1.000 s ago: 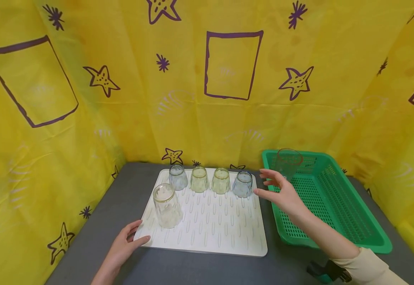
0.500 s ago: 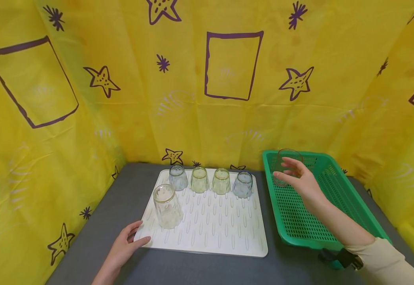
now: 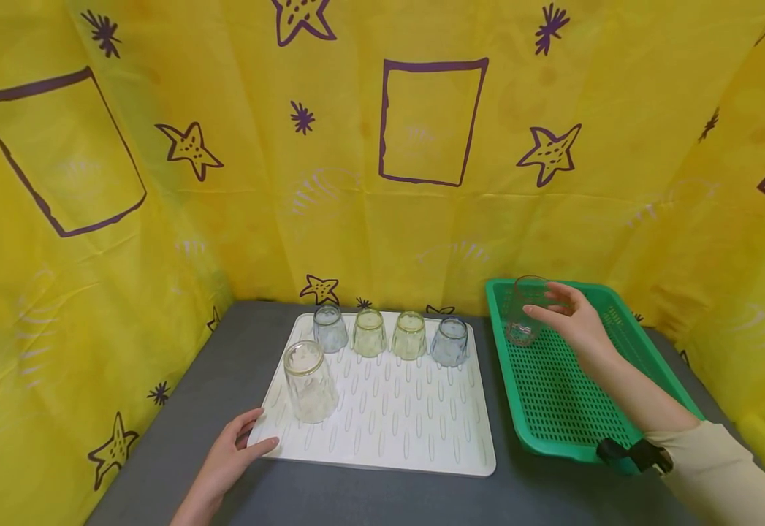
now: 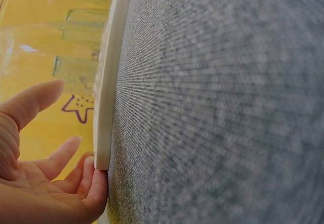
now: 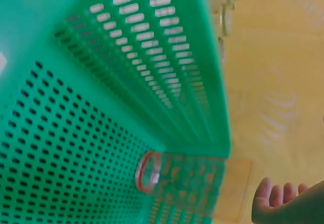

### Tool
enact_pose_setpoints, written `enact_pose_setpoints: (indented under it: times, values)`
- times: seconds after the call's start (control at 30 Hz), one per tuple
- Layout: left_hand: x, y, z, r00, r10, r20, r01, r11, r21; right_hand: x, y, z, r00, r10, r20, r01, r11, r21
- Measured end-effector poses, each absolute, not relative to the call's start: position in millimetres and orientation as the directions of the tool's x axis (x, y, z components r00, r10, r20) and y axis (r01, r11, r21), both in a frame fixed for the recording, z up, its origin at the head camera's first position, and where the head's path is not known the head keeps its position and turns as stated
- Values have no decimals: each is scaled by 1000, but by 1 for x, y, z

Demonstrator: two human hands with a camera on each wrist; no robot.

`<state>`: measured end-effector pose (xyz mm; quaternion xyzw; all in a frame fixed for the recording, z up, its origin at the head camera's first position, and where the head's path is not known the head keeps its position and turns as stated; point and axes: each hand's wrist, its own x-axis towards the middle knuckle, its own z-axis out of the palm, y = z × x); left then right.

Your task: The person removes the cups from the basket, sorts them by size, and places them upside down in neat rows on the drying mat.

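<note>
A tall clear drinking glass [image 3: 522,333] stands in the far left corner of the green basket [image 3: 517,424], its rim above the basket's edge. Beside its upper part is my right hand [image 3: 573,321], fingers spread and loosely bent; the right wrist view has a small gap between fingertips and glass [image 5: 188,181]. On the white drying mat [image 3: 389,431], a larger clear glass [image 3: 313,387] sits at left. My left hand [image 3: 227,449] lies at the mat's near left corner. Its lower fingers touch the mat's edge [image 4: 105,133], while its thumb and index finger are spread apart.
Along the mat's back edge runs a row of short glasses, with a bluish glass [image 3: 330,330] and another bluish glass [image 3: 450,343] at the ends and a greenish glass [image 3: 369,334] among them. A yellow patterned cloth [image 3: 435,234] hangs behind the dark table [image 3: 191,380].
My right hand has moved right, from beside the bluish glass at the mat's right end to the tall glass in the basket. My left hand has stayed at the mat's corner.
</note>
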<state>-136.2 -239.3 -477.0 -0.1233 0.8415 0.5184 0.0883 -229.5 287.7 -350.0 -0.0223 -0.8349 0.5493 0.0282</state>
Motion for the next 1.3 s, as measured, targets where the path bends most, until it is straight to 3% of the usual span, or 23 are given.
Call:
enact_pose_setpoints:
  times: [1.3]
  values:
    - [-137,-240,-480,-954,-125,-273,-300,440,846,-287,321,-374,-991,92,-102,137,607,-783]
